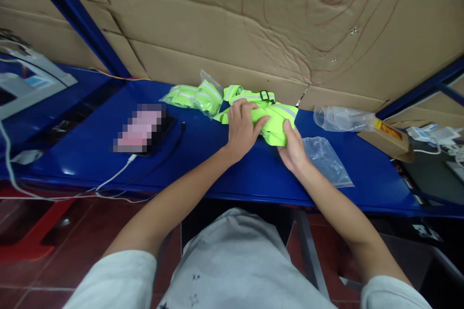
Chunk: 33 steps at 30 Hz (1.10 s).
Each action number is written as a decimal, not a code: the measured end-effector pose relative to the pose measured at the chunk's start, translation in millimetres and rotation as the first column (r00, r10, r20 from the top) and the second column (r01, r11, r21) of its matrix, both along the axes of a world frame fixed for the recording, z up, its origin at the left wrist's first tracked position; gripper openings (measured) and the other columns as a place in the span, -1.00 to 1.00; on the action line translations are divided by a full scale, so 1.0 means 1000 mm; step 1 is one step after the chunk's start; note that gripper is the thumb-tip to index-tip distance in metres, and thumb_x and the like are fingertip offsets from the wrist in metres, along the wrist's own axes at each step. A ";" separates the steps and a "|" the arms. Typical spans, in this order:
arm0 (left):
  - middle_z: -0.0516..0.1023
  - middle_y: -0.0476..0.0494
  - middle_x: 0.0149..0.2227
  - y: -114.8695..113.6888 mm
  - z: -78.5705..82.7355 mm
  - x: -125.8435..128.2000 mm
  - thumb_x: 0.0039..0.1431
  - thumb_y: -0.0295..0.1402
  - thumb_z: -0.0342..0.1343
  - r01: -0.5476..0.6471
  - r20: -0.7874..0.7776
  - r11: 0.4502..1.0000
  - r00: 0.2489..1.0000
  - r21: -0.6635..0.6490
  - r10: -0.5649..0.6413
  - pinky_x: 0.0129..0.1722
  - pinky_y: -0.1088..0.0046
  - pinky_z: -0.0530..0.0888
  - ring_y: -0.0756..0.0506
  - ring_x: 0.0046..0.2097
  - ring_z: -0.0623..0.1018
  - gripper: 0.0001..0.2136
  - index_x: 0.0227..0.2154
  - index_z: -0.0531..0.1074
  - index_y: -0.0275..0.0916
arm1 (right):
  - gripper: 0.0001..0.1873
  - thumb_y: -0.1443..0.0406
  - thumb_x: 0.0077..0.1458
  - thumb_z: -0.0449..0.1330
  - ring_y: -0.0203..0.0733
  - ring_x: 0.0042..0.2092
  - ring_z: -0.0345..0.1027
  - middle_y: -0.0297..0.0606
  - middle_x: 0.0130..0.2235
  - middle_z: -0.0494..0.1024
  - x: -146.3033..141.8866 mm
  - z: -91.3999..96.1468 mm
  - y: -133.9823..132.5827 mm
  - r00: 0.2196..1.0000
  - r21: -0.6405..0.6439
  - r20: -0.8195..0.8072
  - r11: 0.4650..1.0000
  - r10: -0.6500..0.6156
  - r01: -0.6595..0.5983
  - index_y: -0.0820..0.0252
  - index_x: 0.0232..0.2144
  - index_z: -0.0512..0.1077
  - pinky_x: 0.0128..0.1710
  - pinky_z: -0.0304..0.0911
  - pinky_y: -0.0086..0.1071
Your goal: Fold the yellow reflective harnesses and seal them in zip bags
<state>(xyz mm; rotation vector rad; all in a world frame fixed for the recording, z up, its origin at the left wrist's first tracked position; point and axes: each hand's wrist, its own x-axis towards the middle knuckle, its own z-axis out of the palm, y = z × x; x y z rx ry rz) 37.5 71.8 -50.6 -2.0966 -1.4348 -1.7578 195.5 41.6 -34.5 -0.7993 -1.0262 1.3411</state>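
A blue table (224,174) carries green reflective straps (273,118), clear plastic bags (326,159), cables (119,174) and, seemingly, a phone (139,130).

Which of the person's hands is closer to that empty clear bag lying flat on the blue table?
The right hand. It sits just beside the clear bag, gripping the green vest. The left hand presses the vest further away.

A pixelated patch hides the face of the flat device (139,130) on the tabletop (217,169). The left hand (242,128) covers part of the folded yellow-green vest (276,123), and the right hand (293,150) hides its near corner. The white machine (25,82) is cut off at the left edge.
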 end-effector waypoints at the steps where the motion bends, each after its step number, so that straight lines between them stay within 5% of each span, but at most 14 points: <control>1: 0.43 -0.39 0.03 -0.001 0.000 0.001 0.38 0.14 -0.03 0.049 0.024 0.998 0.999 -0.040 -0.048 0.18 0.03 0.37 -0.31 0.14 0.44 -0.51 -0.02 0.37 -0.24 | -0.42 -0.09 0.15 0.34 -0.09 0.15 0.53 -0.25 0.12 0.63 0.000 -0.003 0.000 0.999 0.032 0.024 0.999 -0.026 0.025 0.04 0.10 0.47 0.12 0.49 -0.23; 5: 0.46 -0.45 0.15 -0.005 -0.003 0.010 0.43 0.03 -0.03 0.339 0.271 0.901 0.925 -0.272 -0.266 0.30 0.03 0.34 -0.32 0.24 0.44 -0.52 0.09 0.42 -0.29 | -0.41 -0.04 0.13 0.37 -0.11 0.11 0.52 -0.25 0.14 0.58 0.002 -0.017 0.003 0.959 0.185 0.189 0.967 -0.209 0.174 0.01 0.12 0.42 0.17 0.44 -0.21; 9: 0.58 -0.32 0.15 -0.010 -0.002 0.021 0.49 -0.02 -0.15 0.545 0.413 0.764 0.819 -0.345 -0.398 0.28 0.11 0.42 -0.26 0.23 0.53 -0.53 0.13 0.46 -0.22 | -0.43 -0.02 0.15 0.36 -0.12 0.09 0.50 -0.24 0.11 0.58 0.005 -0.027 0.005 0.903 0.281 0.293 0.931 -0.315 0.233 0.03 0.12 0.40 0.22 0.39 -0.17; 13: 0.50 -0.30 0.28 -0.013 0.005 0.025 0.21 -0.03 0.30 0.860 0.734 0.468 0.450 -0.204 -0.508 0.33 0.09 0.38 -0.30 0.33 0.45 -0.40 0.23 0.40 -0.20 | -0.47 -0.06 0.17 0.33 -0.13 0.06 0.52 -0.26 0.08 0.59 0.005 -0.023 0.003 0.953 0.226 0.181 0.954 -0.242 0.199 0.02 0.09 0.43 0.20 0.39 -0.18; 15: 0.51 -0.34 0.26 -0.014 0.006 0.025 0.00 -0.13 0.48 0.908 0.827 0.396 0.323 -0.135 -0.459 0.34 0.04 0.37 -0.34 0.31 0.47 -0.28 0.22 0.42 -0.22 | -0.47 -0.05 0.17 0.33 -0.14 0.09 0.52 -0.26 0.10 0.59 0.004 -0.020 0.002 0.981 0.177 0.114 0.975 -0.159 0.138 0.00 0.10 0.43 0.21 0.39 -0.19; 20: 0.61 -0.33 0.14 -0.013 0.004 0.021 -0.17 -0.28 0.56 0.922 0.901 0.381 0.226 -0.075 -0.370 0.27 0.05 0.42 -0.32 0.19 0.57 -0.37 0.03 0.56 -0.28 | -0.39 -0.11 0.12 0.35 -0.10 0.19 0.48 -0.26 0.15 0.60 0.002 -0.016 -0.001 0.996 0.054 0.052 0.996 -0.070 0.067 -0.02 0.12 0.45 0.19 0.41 -0.20; 29: 0.67 -0.31 0.02 -0.007 -0.004 0.021 -0.18 -0.24 0.56 0.891 0.920 0.427 0.286 -0.152 -0.269 0.16 0.09 0.46 -0.29 0.09 0.60 -0.44 -0.06 0.62 -0.30 | -0.34 -0.11 0.04 0.42 -0.07 0.17 0.52 -0.26 0.09 0.65 0.002 -0.017 0.004 0.998 -0.052 -0.021 0.997 0.051 -0.052 0.01 0.11 0.48 0.18 0.45 -0.18; 33: 0.70 -0.29 -0.05 -0.009 0.002 0.013 -0.24 -0.25 0.59 0.906 0.908 0.381 0.308 -0.187 -0.285 0.09 0.09 0.50 -0.30 0.01 0.63 -0.45 -0.12 0.65 -0.30 | -0.23 -0.10 -0.13 0.52 -0.01 0.08 0.58 -0.20 0.02 0.68 0.005 -0.013 -0.003 0.993 -0.097 0.004 0.989 0.115 -0.114 0.07 0.08 0.51 0.15 0.48 -0.13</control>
